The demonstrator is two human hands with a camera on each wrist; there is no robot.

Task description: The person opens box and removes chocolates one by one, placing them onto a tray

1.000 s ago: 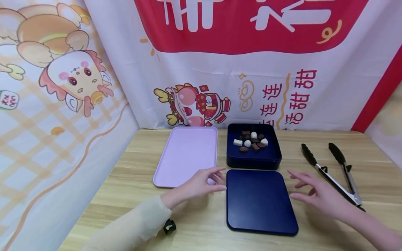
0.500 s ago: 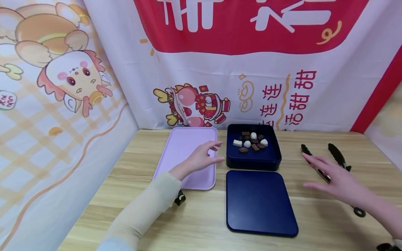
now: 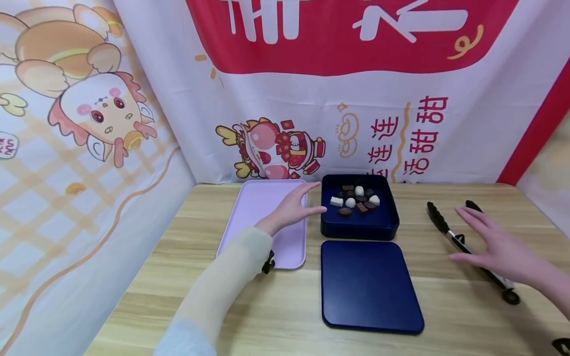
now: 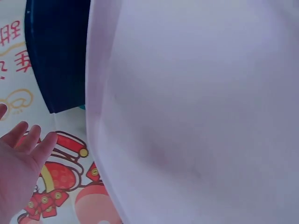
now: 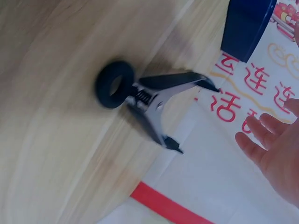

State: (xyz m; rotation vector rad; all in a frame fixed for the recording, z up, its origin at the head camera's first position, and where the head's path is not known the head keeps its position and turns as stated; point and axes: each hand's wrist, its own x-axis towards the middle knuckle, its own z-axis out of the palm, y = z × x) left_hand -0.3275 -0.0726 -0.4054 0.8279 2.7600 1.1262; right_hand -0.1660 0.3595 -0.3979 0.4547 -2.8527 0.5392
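Note:
My left hand (image 3: 291, 205) reaches over the lilac tray (image 3: 262, 212), its thumb and fingers spread at the left wall of the dark blue box (image 3: 359, 232). Whether the fingertips touch the box, I cannot tell. Several brown and white chocolates (image 3: 350, 202) lie inside the box. Over on the right, my right hand (image 3: 494, 242) hovers above the tongs (image 3: 450, 237), fingers extended and holding nothing. It hides part of the tongs in the head view; the right wrist view shows the tongs (image 5: 156, 100) lying spread on the table, apart from the hand.
The flat dark blue lid (image 3: 369, 287) lies on the wooden table (image 3: 276, 311) just in front of the box. Behind the table's back edge hangs a white and red printed cloth (image 3: 267, 99). Another printed cloth (image 3: 102, 198) covers the left side.
My left hand has moved forward from beside the lid to the box's left side. My right hand has moved away from the lid to the right, over the tongs.

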